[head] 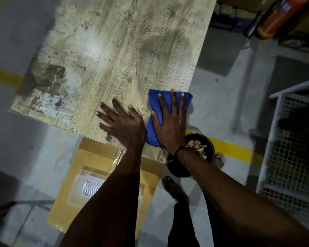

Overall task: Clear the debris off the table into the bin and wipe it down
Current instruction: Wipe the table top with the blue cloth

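right hand flat on blue cloth | left hand spread on table

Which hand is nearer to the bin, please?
Right. The right hand presses flat on the blue cloth at the table corner, its wrist right above the bin. The left hand lies flat on the table, farther from it.

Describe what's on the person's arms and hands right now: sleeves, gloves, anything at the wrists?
Both forearms are bare, with no sleeves in view. The left hand has no glove, ring or band that shows. The right hand is also ungloved, and a thin dark band circles its wrist; whether that is a bracelet or a cord cannot be told. Short, pale fingernails show on both hands.
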`<act>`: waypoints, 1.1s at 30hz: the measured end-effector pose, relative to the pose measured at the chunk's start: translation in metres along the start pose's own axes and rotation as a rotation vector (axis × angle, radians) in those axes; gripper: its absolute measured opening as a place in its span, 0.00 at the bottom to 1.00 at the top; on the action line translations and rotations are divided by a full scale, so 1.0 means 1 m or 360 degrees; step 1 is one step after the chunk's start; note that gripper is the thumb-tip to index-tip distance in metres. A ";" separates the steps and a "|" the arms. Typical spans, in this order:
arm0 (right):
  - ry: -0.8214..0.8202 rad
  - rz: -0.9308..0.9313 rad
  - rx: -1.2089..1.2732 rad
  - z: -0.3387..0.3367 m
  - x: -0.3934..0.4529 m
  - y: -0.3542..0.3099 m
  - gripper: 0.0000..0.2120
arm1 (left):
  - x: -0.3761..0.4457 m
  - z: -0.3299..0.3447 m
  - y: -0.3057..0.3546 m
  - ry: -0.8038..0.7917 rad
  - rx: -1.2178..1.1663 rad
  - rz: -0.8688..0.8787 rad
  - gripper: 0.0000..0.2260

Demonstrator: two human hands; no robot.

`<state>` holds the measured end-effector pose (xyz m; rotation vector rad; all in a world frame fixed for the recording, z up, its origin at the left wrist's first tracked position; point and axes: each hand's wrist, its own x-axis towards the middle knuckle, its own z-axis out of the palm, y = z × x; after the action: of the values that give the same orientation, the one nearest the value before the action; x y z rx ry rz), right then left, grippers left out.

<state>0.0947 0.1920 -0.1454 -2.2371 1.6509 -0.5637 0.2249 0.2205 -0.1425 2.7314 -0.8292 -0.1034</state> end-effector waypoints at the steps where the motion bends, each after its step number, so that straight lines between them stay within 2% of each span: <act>1: 0.0019 0.0013 -0.0008 0.002 0.009 0.002 0.31 | 0.001 0.002 0.000 0.0006 0.0028 0.0008 0.27; 7: 0.0137 0.0055 0.0080 0.006 0.082 0.027 0.30 | 0.005 0.007 0.005 0.0020 0.0117 0.0068 0.27; 10: 0.0185 0.0060 0.0075 0.008 0.111 0.038 0.29 | 0.021 0.009 0.018 -0.0031 0.0013 0.0365 0.28; 14: 0.0165 0.0038 0.0057 0.007 0.150 0.054 0.30 | 0.076 0.020 0.080 -0.0282 -0.0281 0.0753 0.28; 19: 0.0201 0.0022 0.0053 0.005 0.192 0.068 0.30 | 0.138 0.042 0.159 -0.0398 -0.0230 0.1038 0.25; 24: 0.0209 0.0013 0.0019 0.003 0.241 0.084 0.30 | 0.140 0.045 0.182 -0.0298 -0.0149 0.0982 0.24; 29: 0.0190 0.0047 0.0034 -0.004 0.307 0.106 0.30 | 0.139 0.045 0.182 -0.0239 -0.0234 0.0957 0.23; 33: 0.0209 0.0064 0.0024 -0.006 0.291 0.099 0.29 | 0.139 0.046 0.184 -0.0190 -0.0276 0.0959 0.22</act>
<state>0.0849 -0.1154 -0.1471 -2.1927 1.7441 -0.7244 0.2359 -0.0142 -0.1314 2.2232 -1.5537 -0.2000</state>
